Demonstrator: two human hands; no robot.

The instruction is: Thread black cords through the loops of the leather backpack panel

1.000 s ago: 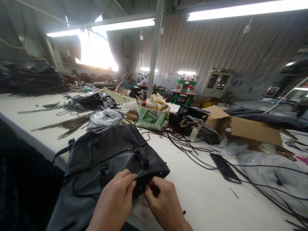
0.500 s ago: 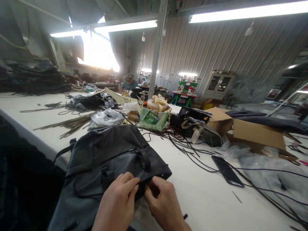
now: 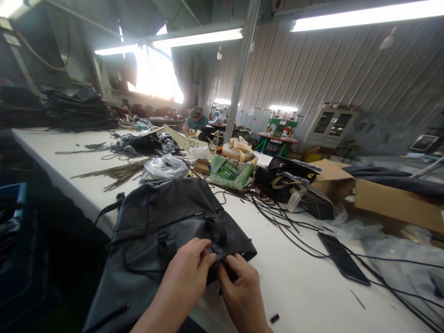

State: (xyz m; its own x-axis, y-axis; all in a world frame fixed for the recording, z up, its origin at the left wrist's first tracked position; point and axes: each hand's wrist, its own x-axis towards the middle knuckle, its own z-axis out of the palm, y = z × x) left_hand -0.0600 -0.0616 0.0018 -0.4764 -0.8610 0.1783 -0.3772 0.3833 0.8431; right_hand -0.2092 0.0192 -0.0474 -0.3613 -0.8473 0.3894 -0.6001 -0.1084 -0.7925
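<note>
A black bag [image 3: 138, 249] with short handles and straps lies flat on the white table in front of me. My left hand [image 3: 194, 263] pinches the edge of the bag's opening, thumb and fingers pressed together. Close beside it, my right hand [image 3: 239, 277] is closed at the same edge, its fingertips partly inside the opening. Whatever small part the right fingertips may hold there is hidden. A small dark purple piece [image 3: 274, 318] lies on the table just right of my right hand.
A phone [image 3: 343, 258] and long black cords [image 3: 280, 226] lie to the right, near clear plastic and a cardboard box [image 3: 395, 199]. Behind the bag stand a green-white container [image 3: 231, 172] and a plastic bag [image 3: 164, 167]. A blue crate [image 3: 21, 249] is at lower left. A person [image 3: 196, 119] sits farther back.
The view has swung slightly left, so things appear shifted right. My left fingers have altered their grip on the bag's edge; my right fingertips reach a little further into the opening.
</note>
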